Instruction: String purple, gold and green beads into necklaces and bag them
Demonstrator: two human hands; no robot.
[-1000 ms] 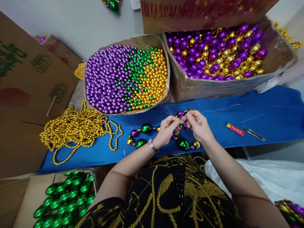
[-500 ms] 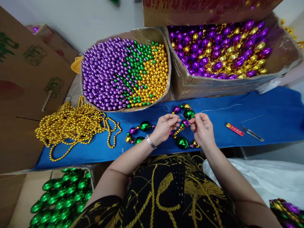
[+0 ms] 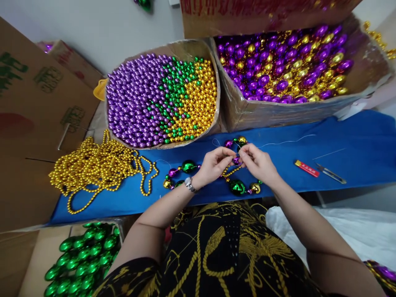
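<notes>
My left hand [image 3: 215, 164] and my right hand [image 3: 259, 163] meet fingertip to fingertip, both closed in a pinch on a thin clear string [image 3: 286, 141]. One length of it trails off to the right over the cloth. Beneath the fingers lies a bead strand [image 3: 237, 187] of large green, purple and gold beads with small gold ones; my hands cover part of it. A purple bead [image 3: 236, 160] shows just below the pinch. Left of my left wrist lies another stretch of strung beads [image 3: 188, 166], partly behind my forearm.
A box of small purple, green and gold beads [image 3: 139, 99] and a box of larger purple and gold beads [image 3: 281, 85] stand behind. Gold bead chains [image 3: 93, 165] lie left. A red-labelled packet [image 3: 306, 168] and a small cutter [image 3: 331, 173] lie right. Green beads [image 3: 80, 260] sit lower left.
My two hands have come closer together, the right one moving left until the fingertips nearly touch. It now covers most of the upper green bead.
</notes>
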